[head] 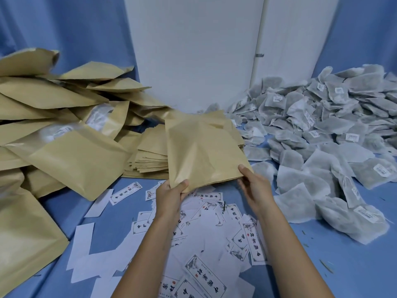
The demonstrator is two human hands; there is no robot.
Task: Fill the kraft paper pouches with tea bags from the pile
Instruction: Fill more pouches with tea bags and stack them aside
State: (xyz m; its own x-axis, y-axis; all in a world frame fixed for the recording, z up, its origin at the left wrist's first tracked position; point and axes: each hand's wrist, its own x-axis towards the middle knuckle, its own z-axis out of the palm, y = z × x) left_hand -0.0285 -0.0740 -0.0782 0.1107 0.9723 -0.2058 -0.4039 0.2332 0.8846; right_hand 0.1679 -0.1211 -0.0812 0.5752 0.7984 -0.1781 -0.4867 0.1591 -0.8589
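A small hand-packing workroom, makeshift rather than industrial: a work surface [322, 265] covered in blue cloth, blue curtains [64, 24] and a plain white wall panel [193, 50] behind, with bulk heaps of kraft paper pouches [64, 151], a large pile of tea bags [322, 130] and loose printed labels [206, 274] spread across it

White wall panel [193, 50] between blue drapes [90, 29], blue tablecloth [322, 265].

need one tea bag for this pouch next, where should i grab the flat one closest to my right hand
Pinch the left edge of that tea bag, coming in from the left with the right hand. That edge lies flat and bare on the blue cloth, while its right side runs in among other bags, so it should probably lift clear.
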